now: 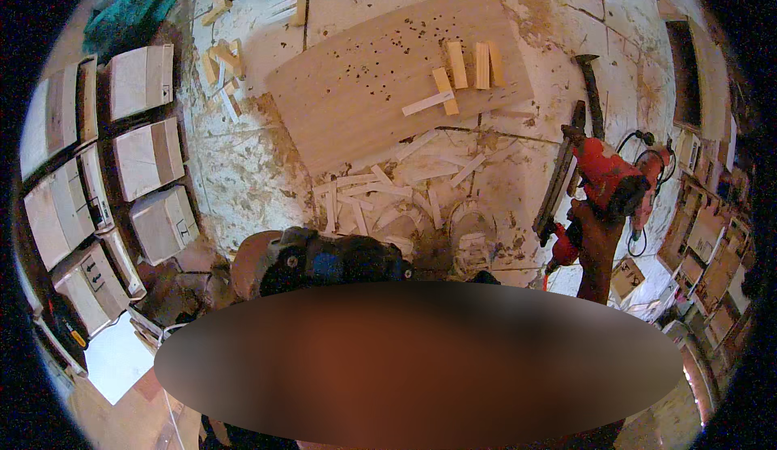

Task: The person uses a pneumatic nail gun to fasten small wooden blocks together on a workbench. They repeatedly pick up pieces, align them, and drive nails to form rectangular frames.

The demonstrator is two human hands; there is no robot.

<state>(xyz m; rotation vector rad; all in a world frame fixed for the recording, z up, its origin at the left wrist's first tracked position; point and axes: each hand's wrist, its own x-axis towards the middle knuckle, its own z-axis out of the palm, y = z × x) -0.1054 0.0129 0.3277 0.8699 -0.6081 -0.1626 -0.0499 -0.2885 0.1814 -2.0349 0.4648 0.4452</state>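
Observation:
My right hand (597, 222) reaches out at the right and is closed around the grip of a red power nailer (603, 173) with a long black magazine (558, 176), held above the floor. A black hose or cable (650, 155) loops off the tool. My left hand is not visible. Ahead lies a plywood board (356, 102) pocked with small holes. On it rest three short wooden blocks (473, 65), plus another block (444, 90) crossed by a thin pale strip (427, 104).
Pale wood strips (380, 191) litter the dusty floor below the board, and more offcuts (222, 61) lie at the upper left. Several light wooden boxes (146, 159) are lined up along the left. A black hammer (592, 86) lies to the right of the board.

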